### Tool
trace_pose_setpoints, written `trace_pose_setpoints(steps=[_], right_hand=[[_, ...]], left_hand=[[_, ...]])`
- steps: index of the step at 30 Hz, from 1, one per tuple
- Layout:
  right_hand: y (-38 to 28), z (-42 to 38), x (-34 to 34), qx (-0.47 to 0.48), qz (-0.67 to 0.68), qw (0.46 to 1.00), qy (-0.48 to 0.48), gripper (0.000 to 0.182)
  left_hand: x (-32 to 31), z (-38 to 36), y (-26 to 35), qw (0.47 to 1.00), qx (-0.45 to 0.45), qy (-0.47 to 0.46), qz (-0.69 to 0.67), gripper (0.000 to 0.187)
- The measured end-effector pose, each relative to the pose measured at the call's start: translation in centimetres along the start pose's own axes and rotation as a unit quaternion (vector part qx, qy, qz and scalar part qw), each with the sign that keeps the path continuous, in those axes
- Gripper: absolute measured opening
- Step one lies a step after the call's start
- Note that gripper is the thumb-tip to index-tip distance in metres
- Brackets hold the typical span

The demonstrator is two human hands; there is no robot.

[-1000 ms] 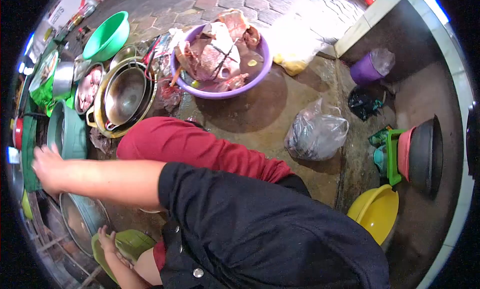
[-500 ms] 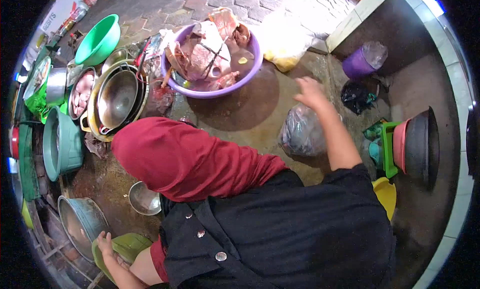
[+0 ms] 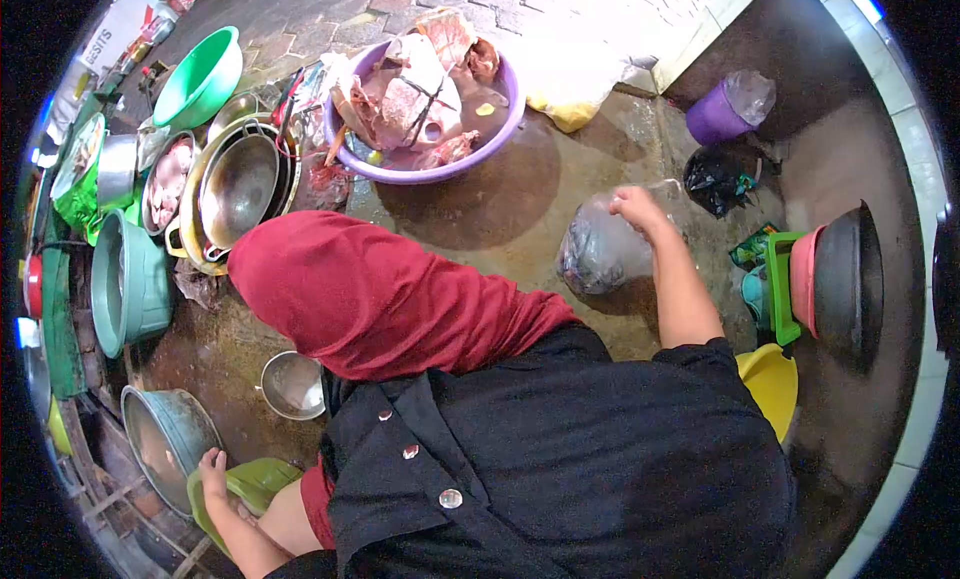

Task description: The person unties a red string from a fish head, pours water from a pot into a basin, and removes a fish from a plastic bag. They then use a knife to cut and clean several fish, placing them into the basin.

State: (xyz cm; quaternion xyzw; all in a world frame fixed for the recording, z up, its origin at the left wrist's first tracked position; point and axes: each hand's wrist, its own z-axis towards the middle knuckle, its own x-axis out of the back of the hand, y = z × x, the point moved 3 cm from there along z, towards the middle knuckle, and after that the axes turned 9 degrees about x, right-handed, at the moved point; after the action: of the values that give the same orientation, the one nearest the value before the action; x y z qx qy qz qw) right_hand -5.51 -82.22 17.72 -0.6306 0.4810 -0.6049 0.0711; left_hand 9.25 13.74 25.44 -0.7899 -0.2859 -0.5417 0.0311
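Note:
My right hand is closed, its fingers pinched on the upper part of a clear plastic bag. Dark contents show through the bag, which rests on the wet floor. At lower left, my left hand hangs with its fingers loosely extended and nothing visible in them. Its fingertips come close to the rim of a metal-grey basin. A green plastic piece lies beneath that hand, partly covered by my forearm. Red cloth and my black shirt fill the middle and bottom of the view.
A purple tub with large raw meat pieces stands ahead. To the left are nested pans, a bowl of meat, and green basins. A small metal bowl sits on the floor. A purple bucket and black bag stand at right.
My right hand has gone from spread fingers above the plastic bag to a pinch on it, pulling its upper part up. My left hand's fingers have drawn closer together.

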Motion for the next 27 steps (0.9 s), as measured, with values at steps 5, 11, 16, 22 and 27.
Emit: trace_pose_setpoints(steps=[5, 11, 16, 22, 27], right_hand=[[-3.5, -1.6, 1.6, -0.091, 0.172, 0.980, 0.046, 0.015], [-6.7, -3.8, 2.5, -0.110, 0.274, 0.951, 0.094, 0.013], [-8.7, -5.0, 4.4, -0.044, 0.380, 0.916, 0.122, 0.007], [-16.4, -4.2, 5.6, 0.061, 0.417, 0.901, 0.107, 0.008], [-29.6, -3.9, 5.4, 0.193, 0.452, 0.870, 0.042, 0.011]], left_hand=[[0.5, -5.5, 5.4, 0.997, 0.071, -0.022, 0.010, 0.031], [0.2, -2.7, -1.0, 1.000, 0.006, 0.004, 0.025, 0.029], [0.4, -5.3, -0.2, 0.994, 0.019, 0.037, 0.098, 0.031], [1.4, -5.5, -1.8, 0.977, 0.084, 0.089, 0.173, 0.010], [3.3, -8.4, 1.0, 0.977, 0.119, 0.138, 0.111, 0.034]])
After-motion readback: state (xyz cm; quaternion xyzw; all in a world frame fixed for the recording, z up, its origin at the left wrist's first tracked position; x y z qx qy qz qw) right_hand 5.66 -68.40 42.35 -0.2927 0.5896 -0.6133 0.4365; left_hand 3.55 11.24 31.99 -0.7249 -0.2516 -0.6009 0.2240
